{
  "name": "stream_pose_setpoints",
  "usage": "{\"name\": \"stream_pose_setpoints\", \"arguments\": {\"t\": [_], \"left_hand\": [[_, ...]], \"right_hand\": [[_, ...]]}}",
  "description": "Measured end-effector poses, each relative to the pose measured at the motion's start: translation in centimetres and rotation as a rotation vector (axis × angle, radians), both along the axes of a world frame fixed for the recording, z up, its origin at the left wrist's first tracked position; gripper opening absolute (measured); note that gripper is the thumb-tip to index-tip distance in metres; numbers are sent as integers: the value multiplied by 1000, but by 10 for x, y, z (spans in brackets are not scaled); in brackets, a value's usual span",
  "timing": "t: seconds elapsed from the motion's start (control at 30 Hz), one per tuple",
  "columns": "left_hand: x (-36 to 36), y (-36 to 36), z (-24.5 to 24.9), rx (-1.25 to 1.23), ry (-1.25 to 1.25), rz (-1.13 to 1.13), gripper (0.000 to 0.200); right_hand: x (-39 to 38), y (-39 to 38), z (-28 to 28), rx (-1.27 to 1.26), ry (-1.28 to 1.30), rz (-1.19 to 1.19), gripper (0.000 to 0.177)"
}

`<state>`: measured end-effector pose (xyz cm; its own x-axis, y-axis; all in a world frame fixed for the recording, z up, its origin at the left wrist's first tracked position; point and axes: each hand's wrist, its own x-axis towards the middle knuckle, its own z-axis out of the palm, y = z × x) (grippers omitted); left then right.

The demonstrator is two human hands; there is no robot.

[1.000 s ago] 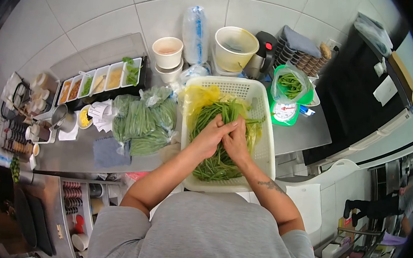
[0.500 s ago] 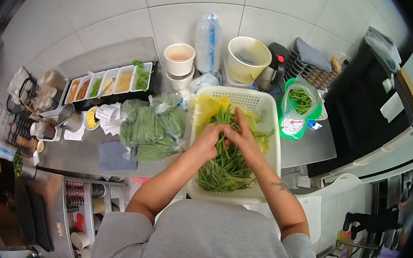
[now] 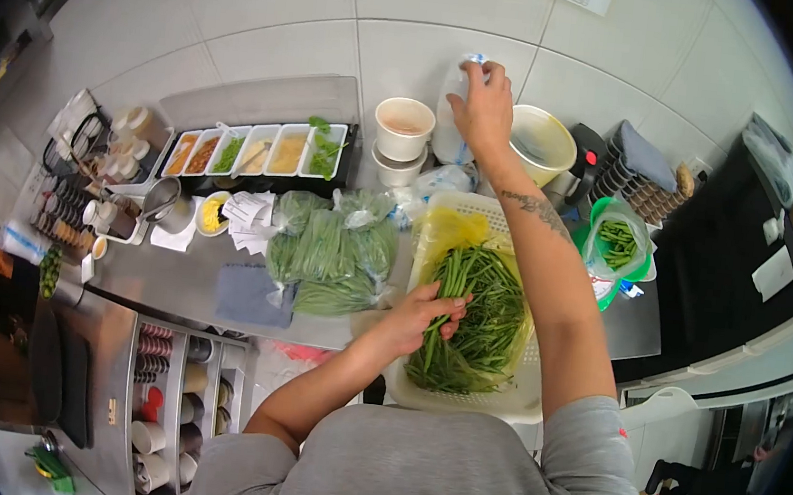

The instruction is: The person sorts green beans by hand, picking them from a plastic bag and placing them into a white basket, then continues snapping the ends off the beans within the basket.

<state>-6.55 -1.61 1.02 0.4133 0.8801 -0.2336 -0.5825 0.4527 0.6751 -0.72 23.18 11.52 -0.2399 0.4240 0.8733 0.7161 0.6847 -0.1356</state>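
Observation:
My left hand (image 3: 428, 319) is closed around a bunch of green beans (image 3: 456, 274), long and thin, holding it over the left side of the heap. Beneath lie more loose green beans (image 3: 489, 328) on a yellow plastic bag (image 3: 455, 230) inside a white perforated basket (image 3: 523, 405). Stretched forward, my right hand (image 3: 484, 108) is at the top of a clear plastic roll with blue print (image 3: 449, 143) by the wall. Its thumb and fingers are apart beside the roll's top; the fingertips seem to touch it, but no firm grip shows.
Left of the basket lie several bagged bundles of greens (image 3: 329, 251) and a grey cloth (image 3: 254, 293). A tray of toppings (image 3: 263, 151) and stacked tubs (image 3: 403, 132) stand behind. A cream bucket (image 3: 542, 145) and a green scale with a bag of beans (image 3: 618, 245) stand right.
My right hand has left the beans and reached forward to the plastic roll. My left hand keeps the bunch, now lower and to the left in the basket. The view has shifted.

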Motion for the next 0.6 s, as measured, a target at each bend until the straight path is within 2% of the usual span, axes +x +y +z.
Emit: {"name": "stream_pose_setpoints", "arguments": {"t": [0.03, 0.1, 0.17, 0.23, 0.33, 0.43, 0.53, 0.6], "left_hand": [[-3, -2, 2, 7, -10, -2, 21], [-9, -5, 5, 0, -37, 11, 21], [-15, -8, 4, -26, -79, 52, 21], [-18, -8, 4, -15, -34, 76, 21], [-22, -4, 5, -4, -21, 103, 21], [-20, -5, 6, -6, -6, 122, 21], [-26, -4, 4, 30, 42, 172, 20], [-36, -1, 4, 60, 67, 232, 18]], "right_hand": [[-1, 7, -5, -54, -27, 34, 36], [-5, 4, -26, -517, -408, 98, 31], [-5, -21, -34, -756, -827, -53, 35], [-1, -15, -66, -819, -839, -70, 39], [-5, -11, -76, -899, -723, -142, 40], [-8, 6, -102, -866, -680, -187, 43], [-10, 11, -107, -856, -694, -189, 39], [-5, 4, -110, -571, -489, -253, 29]]}}
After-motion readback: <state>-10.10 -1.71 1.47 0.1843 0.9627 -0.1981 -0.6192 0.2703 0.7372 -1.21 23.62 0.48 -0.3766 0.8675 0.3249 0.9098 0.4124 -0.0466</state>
